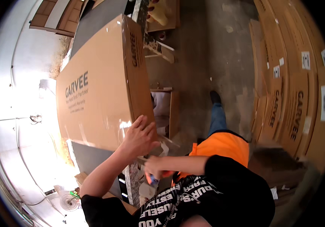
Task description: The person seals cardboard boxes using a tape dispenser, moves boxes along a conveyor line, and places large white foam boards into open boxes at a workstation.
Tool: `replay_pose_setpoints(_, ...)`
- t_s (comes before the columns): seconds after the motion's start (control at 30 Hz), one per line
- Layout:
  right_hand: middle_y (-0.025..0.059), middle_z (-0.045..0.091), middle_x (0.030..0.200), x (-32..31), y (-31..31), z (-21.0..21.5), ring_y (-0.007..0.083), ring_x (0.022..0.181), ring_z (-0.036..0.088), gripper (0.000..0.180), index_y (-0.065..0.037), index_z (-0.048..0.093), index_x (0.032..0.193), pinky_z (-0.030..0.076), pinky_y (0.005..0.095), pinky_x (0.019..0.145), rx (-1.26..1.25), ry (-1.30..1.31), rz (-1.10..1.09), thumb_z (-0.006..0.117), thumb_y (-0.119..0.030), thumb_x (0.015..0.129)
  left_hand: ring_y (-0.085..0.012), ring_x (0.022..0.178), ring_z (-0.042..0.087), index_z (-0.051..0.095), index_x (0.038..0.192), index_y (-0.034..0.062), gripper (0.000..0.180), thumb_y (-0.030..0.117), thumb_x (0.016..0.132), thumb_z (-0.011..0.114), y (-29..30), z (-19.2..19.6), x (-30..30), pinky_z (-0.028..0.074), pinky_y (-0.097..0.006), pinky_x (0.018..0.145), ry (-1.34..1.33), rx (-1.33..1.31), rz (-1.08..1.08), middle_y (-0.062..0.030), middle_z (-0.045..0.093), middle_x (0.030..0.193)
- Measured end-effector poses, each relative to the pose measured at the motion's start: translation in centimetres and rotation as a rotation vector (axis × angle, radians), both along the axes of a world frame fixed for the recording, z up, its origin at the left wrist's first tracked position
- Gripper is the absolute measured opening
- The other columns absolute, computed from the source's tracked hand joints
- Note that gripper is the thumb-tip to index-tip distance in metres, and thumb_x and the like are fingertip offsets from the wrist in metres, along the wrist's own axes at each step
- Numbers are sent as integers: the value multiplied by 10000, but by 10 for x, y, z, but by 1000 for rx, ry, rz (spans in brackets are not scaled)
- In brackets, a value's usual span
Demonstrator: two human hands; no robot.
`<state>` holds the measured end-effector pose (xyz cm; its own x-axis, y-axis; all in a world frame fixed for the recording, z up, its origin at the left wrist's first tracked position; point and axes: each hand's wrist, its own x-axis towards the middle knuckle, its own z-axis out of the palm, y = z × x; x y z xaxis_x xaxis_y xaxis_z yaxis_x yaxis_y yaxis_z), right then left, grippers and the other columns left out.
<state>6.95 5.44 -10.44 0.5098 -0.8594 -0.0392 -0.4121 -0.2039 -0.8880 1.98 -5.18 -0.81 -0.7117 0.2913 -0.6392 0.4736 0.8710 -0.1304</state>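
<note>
A large brown cardboard box (98, 90) with dark print and shiny clear tape lies on a grey-topped workbench (105, 26). My left hand (138, 137) lies on the box's near right corner, fingers stretched out, touching the cardboard beside a glossy strip of tape. Just right of it and lower, beside the bench's edge, my right hand (154, 166) is closed and blurred by motion. Under that hand shows an orange-and-blue object (152, 178); its kind is hidden by blur and the hand. A pale crumpled strip (164, 148) hangs by the box's lower corner.
Tall stacked cardboard boxes (295, 102) line the right side. An opened carton (174, 113) stands below the bench edge. A jeans leg (218, 117) below orange cloth (223, 147) stands on the concrete floor (196, 56). A small fan (69, 201) is at lower left.
</note>
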Motion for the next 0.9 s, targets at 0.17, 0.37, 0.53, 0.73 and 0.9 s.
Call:
replay_pose_setpoints(0.17, 50, 619, 1205, -168, 102, -47, 300, 1046, 635, 571, -264, 679, 1183, 530, 430, 833, 110, -4, -407, 725, -363, 623, -414, 1481, 25, 302, 1512, 72, 774, 611, 956, 322, -53, -24, -202, -55, -504, 1194, 80, -628, -16, -89, 132, 1623)
replay_pose_setpoints(0.37, 63, 619, 1117, -317, 161, -26, 301, 887, 660, 492, -199, 697, 1114, 539, 391, 766, 150, 116, -1420, 715, -192, 622, -384, 1447, 198, 378, 1471, 63, 828, 596, 862, 551, -174, -16, -395, 155, -509, 1181, 367, -262, 632, -118, 221, 1594)
replay_pose_setpoints(0.53, 127, 626, 1219, -401, 159, -20, 242, 1004, 671, 584, 7, 622, 1209, 498, 287, 867, 64, -266, -1699, 720, -103, 644, -338, 1432, 259, 303, 1471, 2, 951, 553, 791, 674, -178, -38, -358, 207, -474, 1168, 739, 147, 777, -159, 260, 1566)
replay_pose_setpoints(0.73, 81, 606, 1246, -468, 84, -21, 158, 1070, 604, 629, 58, 543, 1288, 437, 249, 937, 52, -525, -1580, 699, -29, 684, -431, 1460, 128, 101, 1481, -117, 1174, 566, 754, 720, -93, -36, -238, 132, -489, 1187, 694, 39, 931, -325, 145, 1546)
replay_pose_setpoints(0.9, 93, 628, 1204, -508, -5, -17, 148, 1040, 609, 669, 35, 526, 1350, 459, 273, 943, 249, -945, -1222, 647, 65, 692, -489, 1451, 45, 59, 1477, -128, 1234, 568, 724, 745, -82, -27, -240, 75, -513, 1194, 692, 57, 1038, -334, 81, 1552)
